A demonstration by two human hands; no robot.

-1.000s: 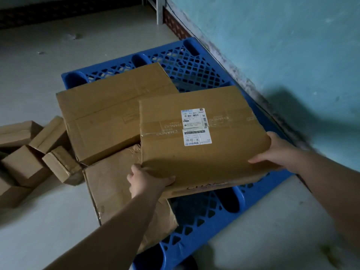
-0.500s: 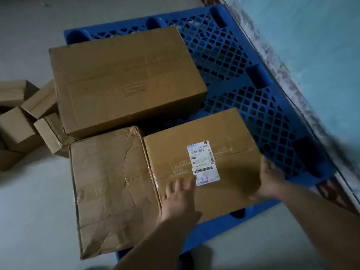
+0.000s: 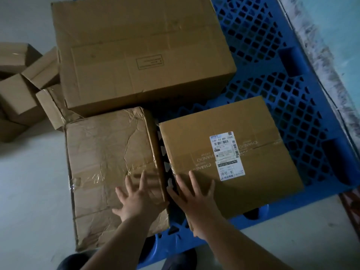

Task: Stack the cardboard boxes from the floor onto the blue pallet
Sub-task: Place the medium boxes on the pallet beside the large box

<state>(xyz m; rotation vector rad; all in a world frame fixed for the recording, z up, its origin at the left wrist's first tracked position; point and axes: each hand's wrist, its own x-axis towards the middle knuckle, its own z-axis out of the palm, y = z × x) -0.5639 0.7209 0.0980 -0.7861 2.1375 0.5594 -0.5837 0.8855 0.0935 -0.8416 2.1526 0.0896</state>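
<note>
**Q:** Beyond the left hand (image 3: 137, 198), out on the floor (image 3: 29, 191), what remains?

**A:** Small boxes (image 3: 23, 90), a loose heap well apart from both hands, not yet lifted. Judged from this, the stacking is only partly done.

**Q:** And under the left hand itself?

**A:** Crumpled box (image 3: 111, 172), tape wrinkled, near corner hanging off the blue pallet (image 3: 292, 106). The hand lies flat on its lid with fingers spread and straight, gripping nothing. Likely purpose: to steady or nudge the box against its neighbour.

**Q:** Ahead of both hands?

**A:** Large box (image 3: 140, 53), flat on the pallet, its near edge touching the crumpled box. Heavier, wider stock set first gives a base, I would guess.

**Q:** Under the right hand (image 3: 194, 199)?

**A:** Labelled box (image 3: 229, 164), white shipping label (image 3: 227, 155) upward, resting on the pallet. The right hand is likewise flat and uncurled, palm on the lid near the left edge. A narrow gap, grid showing through, separates the two near boxes; closing it seems the step in hand.

**Q:** Past the right hand?

**A:** Bare pallet grid, then the blue wall (image 3: 331, 26), leaving room for more boxes.
</note>
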